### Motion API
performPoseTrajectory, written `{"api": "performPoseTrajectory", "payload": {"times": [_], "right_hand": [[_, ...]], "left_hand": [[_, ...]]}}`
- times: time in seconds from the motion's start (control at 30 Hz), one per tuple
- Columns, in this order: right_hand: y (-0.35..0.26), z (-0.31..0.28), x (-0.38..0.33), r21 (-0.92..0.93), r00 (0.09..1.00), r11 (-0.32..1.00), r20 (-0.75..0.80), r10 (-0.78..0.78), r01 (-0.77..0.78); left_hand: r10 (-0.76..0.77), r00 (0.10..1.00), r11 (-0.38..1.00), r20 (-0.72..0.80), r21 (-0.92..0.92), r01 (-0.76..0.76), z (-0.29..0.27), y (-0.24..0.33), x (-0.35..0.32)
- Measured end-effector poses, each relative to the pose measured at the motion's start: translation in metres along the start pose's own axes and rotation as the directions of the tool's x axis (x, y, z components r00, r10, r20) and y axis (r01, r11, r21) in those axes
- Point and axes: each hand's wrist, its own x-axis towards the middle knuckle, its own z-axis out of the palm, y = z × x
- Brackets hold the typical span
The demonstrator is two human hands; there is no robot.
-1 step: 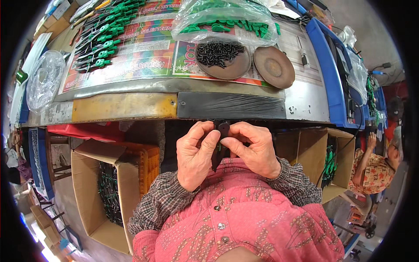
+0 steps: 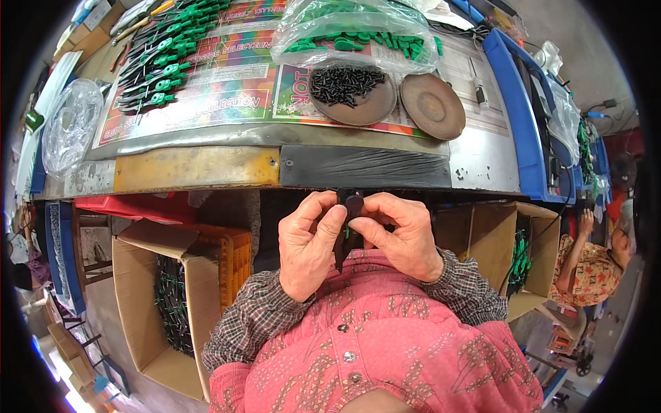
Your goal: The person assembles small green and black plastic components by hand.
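My left hand [image 2: 308, 237] and my right hand [image 2: 399, 234] meet just off the front edge of the bench. Between their closed fingertips is a small black clip-like part [image 2: 354, 202] with a rounded disc-shaped end up and a dark pointed end hanging down past my left thumb. A bit of green shows on it between my hands; the fingers cover much of the rest. Beyond them on the bench, a round brown dish [image 2: 368, 113] holds a heap of small black pins [image 2: 344, 85]. An empty brown dish [image 2: 432, 105] lies beside it.
Rows of black-and-green clips [image 2: 162, 76] lie at the bench's far left. A plastic bag [image 2: 351, 41] holds green parts behind the dishes. A blue bin [image 2: 513, 110] stands at right. Cardboard boxes [image 2: 131, 296] flank my lap. Another person [image 2: 595, 261] sits at far right.
The rounded end of the black part has tilted slightly between my fingertips. Both hands stay in the same place.
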Motion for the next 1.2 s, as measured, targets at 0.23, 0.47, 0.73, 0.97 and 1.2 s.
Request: {"api": "performPoseTrajectory", "payload": {"times": [0.23, 0.47, 0.73, 0.97, 1.2], "right_hand": [[0.001, -0.002, 0.003, -0.283, 0.922, 0.879, 0.073, -0.380, 0.384], [-0.015, -0.023, 0.019, -0.427, 0.878, 0.784, 0.050, -0.476, 0.450], [-0.022, -0.023, 0.046, -0.354, 0.944, 0.883, 0.228, -0.238, 0.308], [-0.020, -0.022, 0.046, -0.260, 0.946, 0.928, 0.254, -0.201, 0.267], [-0.023, -0.028, 0.032, 0.178, 0.978, 0.965, 0.110, 0.176, -0.194]], "left_hand": [[-0.085, 0.994, 0.995, 0.064, -0.046, 0.088, -0.005, 0.001, -0.001], [-0.150, 0.988, 0.989, 0.026, -0.006, 0.150, 0.002, 0.010, -0.003], [-0.062, 0.996, 0.980, 0.058, 0.194, 0.049, 0.008, 0.016, -0.001], [-0.035, 0.992, 0.964, 0.122, 0.266, 0.001, 0.000, 0.010, -0.001], [-0.201, 0.970, 0.979, 0.133, 0.051, 0.196, 0.002, 0.018, -0.003]]}}
